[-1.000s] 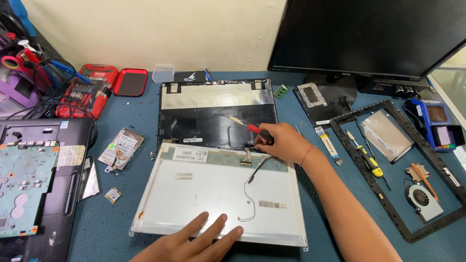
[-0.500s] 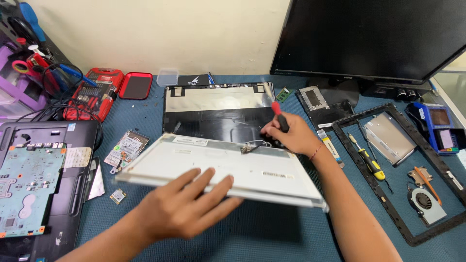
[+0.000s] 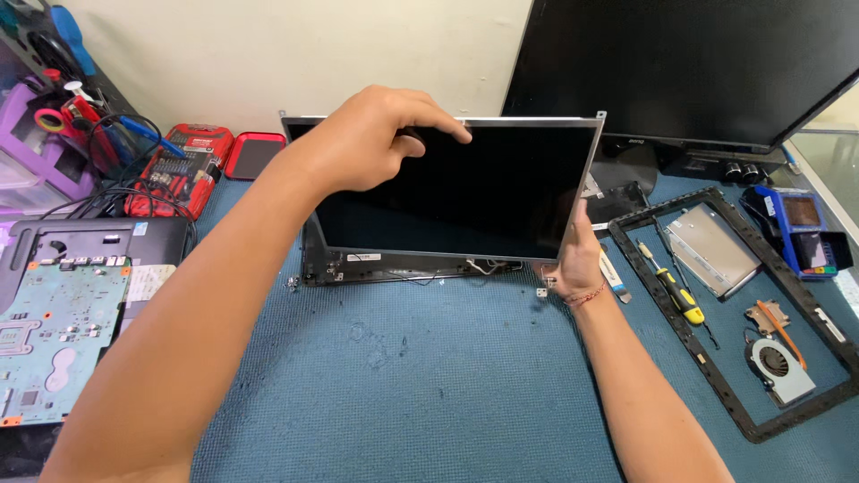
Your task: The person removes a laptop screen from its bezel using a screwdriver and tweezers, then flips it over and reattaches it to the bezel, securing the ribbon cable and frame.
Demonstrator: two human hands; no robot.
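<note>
A: While the left hand [image 3: 376, 143] is curling its fingers over the top edge of the laptop screen panel [image 3: 456, 192], the right hand [image 3: 577, 255] is propping the lower right corner from behind, so the panel is standing nearly upright above the dark lid shell [image 3: 394, 266] on the blue mat [image 3: 429, 376].

B: Is the right hand actually gripping it?

A: Its fingers are lying hidden behind the panel; I cannot tell how tightly they are closing. The left fingers are clearly pinching the top edge.

B: What is worrying you here?

A: Thin wires [image 3: 479, 266] are showing at the panel's bottom edge, near the shell. In my judgement, lifting or tilting further could be straining them if they are still attached; I cannot tell whether they are.

B: And the glass itself?

A: It is hanging on two small contact points, so twisting between them could be stressing it, or it could be slipping down onto the shell.

B: Anything nearby to hit?

A: The black monitor [image 3: 680, 72] is sitting just behind, and the bezel frame [image 3: 716, 376] with a yellow-handled screwdriver [image 3: 676, 295] is lying to the right.
</note>
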